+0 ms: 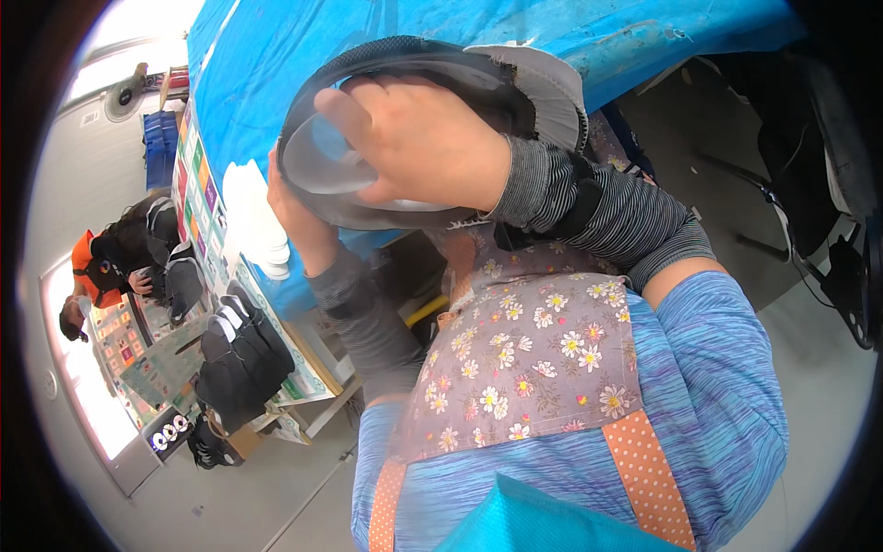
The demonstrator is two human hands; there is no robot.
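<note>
In front of me is a rounded black and grey bag (336,83), tilted, with a dark mesh edge. Its smooth grey inside (322,161) faces up, and a pale quilted flap with a zipper edge (552,78) stands out at its right. My right hand (423,138) reaches across the opening, fingers bent over the grey material and thumb spread below; some fingertips are hidden or blurred. Against the bag's left side lies my left hand (299,212), gripping it from outside, with most fingers hidden behind it.
A blue sheet (248,74) covers the table. White flat pieces (253,216) are stacked at its left edge. Beyond are black bags (244,354) and a person in an orange vest (99,276) holding something dark. A black chair (851,285) stands at right.
</note>
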